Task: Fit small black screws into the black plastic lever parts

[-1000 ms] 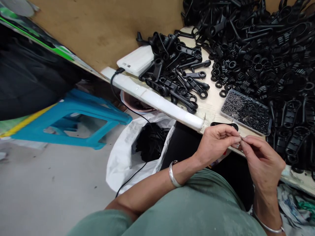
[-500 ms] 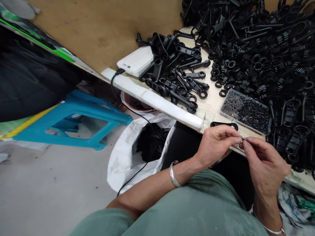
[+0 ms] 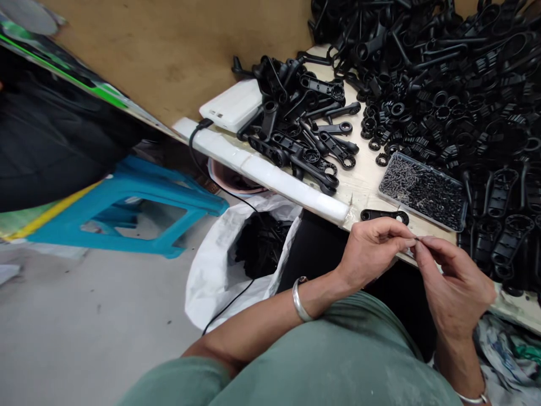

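Just off the table's front edge, the fingertips of my left hand (image 3: 376, 248) and my right hand (image 3: 454, 276) meet in a pinch. Between them sits a tiny dark part (image 3: 416, 239), too small to name. Behind my left fingers a single black plastic arm (image 3: 384, 215) lies flat, with a ring at its end. A clear plastic box (image 3: 422, 192) stands beyond my hands, with small grey pieces in its left part and small black pieces in its right part.
Black arms and rings (image 3: 439, 107) are heaped across the table. A white power bank (image 3: 232, 107) with a black cable sits by the white edge strip (image 3: 262, 169). Below are a white sack (image 3: 211, 282) holding black parts and a blue stool (image 3: 127, 208).
Both hands stay pinched together in nearly the same place. The tiny part shows slightly less between the fingertips; the view has shifted very little.
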`<state>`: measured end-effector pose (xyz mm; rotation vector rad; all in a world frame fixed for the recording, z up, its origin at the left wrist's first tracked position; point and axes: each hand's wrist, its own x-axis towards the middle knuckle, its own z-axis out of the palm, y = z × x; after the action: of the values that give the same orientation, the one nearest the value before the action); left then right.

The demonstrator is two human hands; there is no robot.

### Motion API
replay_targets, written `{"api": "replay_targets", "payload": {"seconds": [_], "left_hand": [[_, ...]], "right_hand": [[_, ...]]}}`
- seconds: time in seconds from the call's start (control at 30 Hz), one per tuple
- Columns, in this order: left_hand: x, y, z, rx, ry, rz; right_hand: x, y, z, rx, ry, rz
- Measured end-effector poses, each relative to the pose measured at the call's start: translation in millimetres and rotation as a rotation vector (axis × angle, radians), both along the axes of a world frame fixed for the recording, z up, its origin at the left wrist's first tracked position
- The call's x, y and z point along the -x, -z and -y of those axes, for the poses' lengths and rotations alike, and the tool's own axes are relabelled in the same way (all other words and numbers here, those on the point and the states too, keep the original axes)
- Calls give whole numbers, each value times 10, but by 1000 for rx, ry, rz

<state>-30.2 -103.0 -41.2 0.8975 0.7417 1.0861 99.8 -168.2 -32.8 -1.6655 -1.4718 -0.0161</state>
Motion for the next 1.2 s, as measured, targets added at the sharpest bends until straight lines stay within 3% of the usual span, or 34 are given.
{"api": "replay_targets", "payload": {"seconds": [0.33, 0.4, 0.57, 0.63, 0.73, 0.8, 0.93, 1.2], "left_hand": [[147, 87, 12, -100, 145, -196], [222, 88, 24, -284, 114, -317], [403, 54, -69, -1029, -154, -749], [425, 42, -143, -1163, -120, -986], [404, 39, -227, -1178, 2, -1236], [381, 49, -234, -1163, 39, -1259], [356, 81, -146, -1147, 64, -1123], [287, 205, -77, -1030, 18, -940]], "right_hand": [[12, 62, -11, 64, -18, -66], [4, 80, -15, 66, -24, -72], [-94, 135, -39, 87, 24, -55], [-129, 146, -58, 89, 27, -35], [-152, 142, -85, 83, 5, -2], [-158, 126, -98, 85, -7, 24], [-159, 60, -125, 73, -47, 93], [-131, -47, -200, 39, -273, 319]]}}
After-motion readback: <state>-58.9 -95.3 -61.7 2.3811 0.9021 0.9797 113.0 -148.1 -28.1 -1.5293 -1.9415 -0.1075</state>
